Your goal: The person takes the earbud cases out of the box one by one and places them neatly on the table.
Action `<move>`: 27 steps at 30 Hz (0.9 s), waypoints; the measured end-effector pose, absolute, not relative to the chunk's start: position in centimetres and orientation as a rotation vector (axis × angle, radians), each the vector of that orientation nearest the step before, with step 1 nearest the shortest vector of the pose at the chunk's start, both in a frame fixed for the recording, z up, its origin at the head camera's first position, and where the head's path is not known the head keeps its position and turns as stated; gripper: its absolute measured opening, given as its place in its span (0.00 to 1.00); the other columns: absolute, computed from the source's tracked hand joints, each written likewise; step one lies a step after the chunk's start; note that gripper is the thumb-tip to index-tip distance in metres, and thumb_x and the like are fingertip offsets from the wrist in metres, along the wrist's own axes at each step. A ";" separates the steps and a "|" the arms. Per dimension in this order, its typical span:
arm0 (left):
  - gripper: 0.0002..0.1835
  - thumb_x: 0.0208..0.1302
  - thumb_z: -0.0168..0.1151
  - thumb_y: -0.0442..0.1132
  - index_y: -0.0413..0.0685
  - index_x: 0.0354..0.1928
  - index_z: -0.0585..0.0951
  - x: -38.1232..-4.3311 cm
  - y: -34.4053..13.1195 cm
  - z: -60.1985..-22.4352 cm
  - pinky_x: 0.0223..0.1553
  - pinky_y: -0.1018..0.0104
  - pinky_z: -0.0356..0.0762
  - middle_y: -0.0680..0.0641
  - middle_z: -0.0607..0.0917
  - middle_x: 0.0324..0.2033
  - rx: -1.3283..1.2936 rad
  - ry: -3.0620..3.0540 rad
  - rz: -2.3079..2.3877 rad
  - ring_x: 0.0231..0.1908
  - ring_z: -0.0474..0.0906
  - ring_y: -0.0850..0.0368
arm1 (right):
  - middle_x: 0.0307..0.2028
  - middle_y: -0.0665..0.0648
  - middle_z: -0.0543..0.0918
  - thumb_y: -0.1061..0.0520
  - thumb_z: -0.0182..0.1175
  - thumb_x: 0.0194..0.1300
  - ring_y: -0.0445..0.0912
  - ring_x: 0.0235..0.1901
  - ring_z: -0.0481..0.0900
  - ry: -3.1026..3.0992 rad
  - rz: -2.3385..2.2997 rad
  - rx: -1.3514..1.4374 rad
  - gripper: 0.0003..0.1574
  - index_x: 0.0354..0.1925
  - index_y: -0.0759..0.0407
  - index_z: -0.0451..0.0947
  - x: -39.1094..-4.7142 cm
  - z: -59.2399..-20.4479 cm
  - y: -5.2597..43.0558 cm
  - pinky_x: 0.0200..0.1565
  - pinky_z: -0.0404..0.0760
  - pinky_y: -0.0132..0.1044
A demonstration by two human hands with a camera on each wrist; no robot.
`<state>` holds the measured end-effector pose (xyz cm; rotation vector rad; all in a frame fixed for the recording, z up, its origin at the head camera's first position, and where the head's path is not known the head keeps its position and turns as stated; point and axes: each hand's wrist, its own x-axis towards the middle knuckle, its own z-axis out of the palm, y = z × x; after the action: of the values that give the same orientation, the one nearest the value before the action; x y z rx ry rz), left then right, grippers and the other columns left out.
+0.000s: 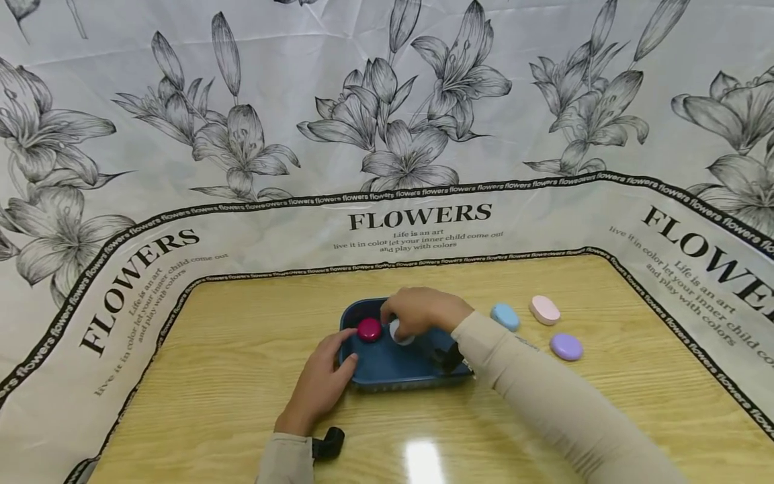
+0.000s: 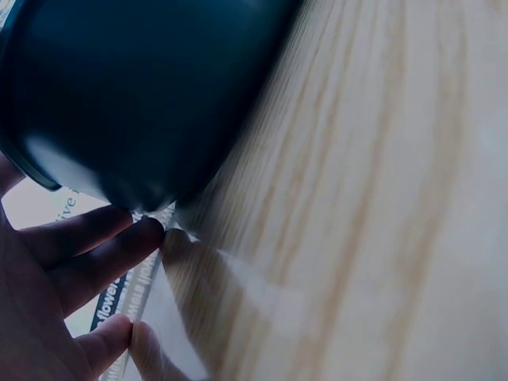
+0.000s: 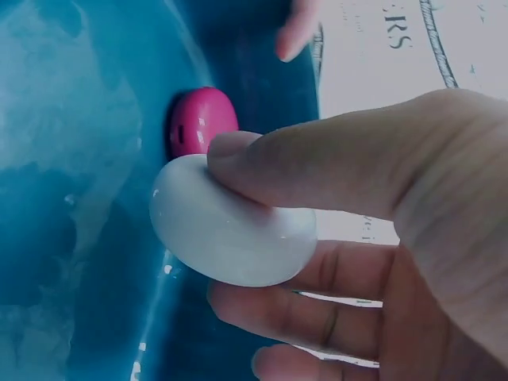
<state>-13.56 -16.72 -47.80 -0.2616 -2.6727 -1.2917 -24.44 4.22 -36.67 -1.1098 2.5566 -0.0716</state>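
Observation:
A dark blue rectangular basin (image 1: 399, 384) stands on the table. At its left end my left hand (image 1: 318, 380) touches the wall and rim, and the left wrist view has its fingers (image 2: 111, 262) extended by the outer wall. My right hand (image 1: 426, 309) reaches into the basin. Between thumb and fingers it pinches a glossy white oval case (image 3: 230, 222), partly covered by the hand in the head view. Left of it in the basin lies a deep pink oval case (image 1: 369, 329); the right wrist view shows a small dark slot on its side.
Right of the basin, a light blue oval case (image 1: 504, 316), a pale pink one (image 1: 545, 310) and a purple one (image 1: 566, 346) lie on the wooden table (image 1: 242, 323). A flower-printed cloth (image 1: 417, 154) stands behind and along the sides.

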 end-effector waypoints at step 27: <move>0.23 0.71 0.60 0.43 0.56 0.67 0.75 -13.5 -16.7 -47.8 0.67 0.49 0.66 0.53 0.76 0.64 -0.282 -2.657 -1.287 0.66 0.69 0.54 | 0.38 0.48 0.82 0.54 0.70 0.63 0.42 0.33 0.76 2.615 -0.354 -1.143 0.14 0.47 0.54 0.83 -24.5 -36.0 6.7 0.40 0.78 0.39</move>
<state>-13.51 -16.69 -47.77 -0.2818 -2.6569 -1.2865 -24.50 6.72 -35.98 -1.1428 2.6151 -0.3539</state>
